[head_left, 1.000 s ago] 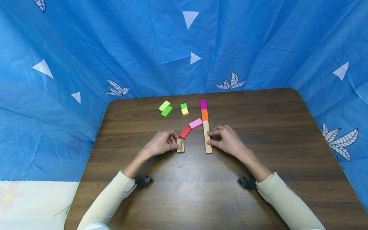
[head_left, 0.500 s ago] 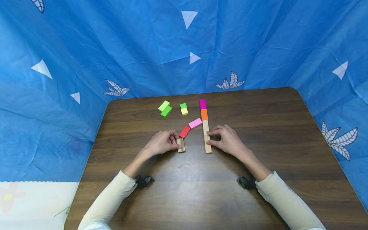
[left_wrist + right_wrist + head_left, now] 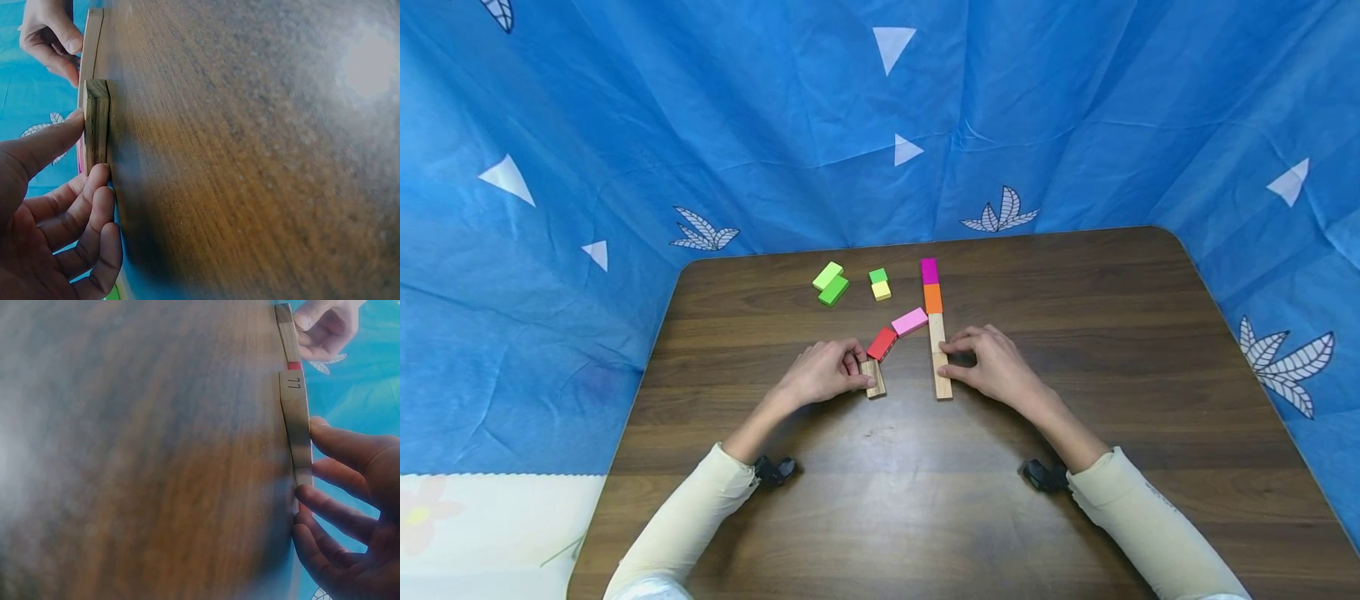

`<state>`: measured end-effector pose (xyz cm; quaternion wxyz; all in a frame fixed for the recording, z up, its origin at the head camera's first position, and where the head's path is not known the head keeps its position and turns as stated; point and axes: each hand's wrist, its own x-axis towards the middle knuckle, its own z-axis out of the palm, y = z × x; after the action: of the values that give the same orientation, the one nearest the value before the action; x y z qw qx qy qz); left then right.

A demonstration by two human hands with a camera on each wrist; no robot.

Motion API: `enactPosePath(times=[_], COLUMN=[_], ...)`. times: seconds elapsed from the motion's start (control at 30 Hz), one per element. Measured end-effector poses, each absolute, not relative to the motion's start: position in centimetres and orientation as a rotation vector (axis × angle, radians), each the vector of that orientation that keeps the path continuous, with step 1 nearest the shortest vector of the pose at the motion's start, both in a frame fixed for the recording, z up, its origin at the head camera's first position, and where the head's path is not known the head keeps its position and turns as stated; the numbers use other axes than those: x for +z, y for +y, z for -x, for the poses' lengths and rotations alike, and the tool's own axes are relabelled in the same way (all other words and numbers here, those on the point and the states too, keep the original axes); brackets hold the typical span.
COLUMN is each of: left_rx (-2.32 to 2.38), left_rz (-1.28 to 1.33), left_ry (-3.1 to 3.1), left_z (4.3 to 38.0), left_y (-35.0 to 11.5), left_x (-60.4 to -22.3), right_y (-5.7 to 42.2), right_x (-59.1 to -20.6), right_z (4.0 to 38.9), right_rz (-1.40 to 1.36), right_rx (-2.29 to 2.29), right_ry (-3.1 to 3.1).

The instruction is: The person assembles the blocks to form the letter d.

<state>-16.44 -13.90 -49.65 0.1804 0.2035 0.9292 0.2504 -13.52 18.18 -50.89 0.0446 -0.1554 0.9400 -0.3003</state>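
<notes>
Thumb and fingertips of the left hand [image 3: 822, 372] pinch a brown wooden block [image 3: 97, 125] lying flat on the table, its far end just beside a red block [image 3: 882, 343]. The right hand [image 3: 992, 362] rests thumb and fingertips, slightly apart, against the side of two pale blocks in line, a near pale block [image 3: 943, 387] and a far pale block [image 3: 937, 329]. Compared with a second ago, the brown wooden block has turned slightly, its near end swung toward the pale pair; the right hand and that pair look unmoved. A pink block [image 3: 910, 322] slants between the red one and the column, which an orange block [image 3: 932, 298] and a magenta block [image 3: 929, 271] continue. The dark wood-grain table [image 3: 880, 533] shows glare near the person. Blue cloth [image 3: 737, 100] with white triangles and leaf prints hangs around it; a white flowered cloth [image 3: 490, 550] shows lower left.
</notes>
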Motion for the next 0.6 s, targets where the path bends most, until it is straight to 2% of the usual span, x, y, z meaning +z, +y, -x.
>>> enactPosePath(times=[0.6], left_rx=[0.724], left_rz=[-0.585], left_ry=[2.637], left_z=[16.33], left_y=[-13.99], left_x=[-49.76], right_y=[18.09], right_x=[-50.93], right_z=[13.51], right_rz=[0.465], right_rx=[-0.928], right_ry=[2.873])
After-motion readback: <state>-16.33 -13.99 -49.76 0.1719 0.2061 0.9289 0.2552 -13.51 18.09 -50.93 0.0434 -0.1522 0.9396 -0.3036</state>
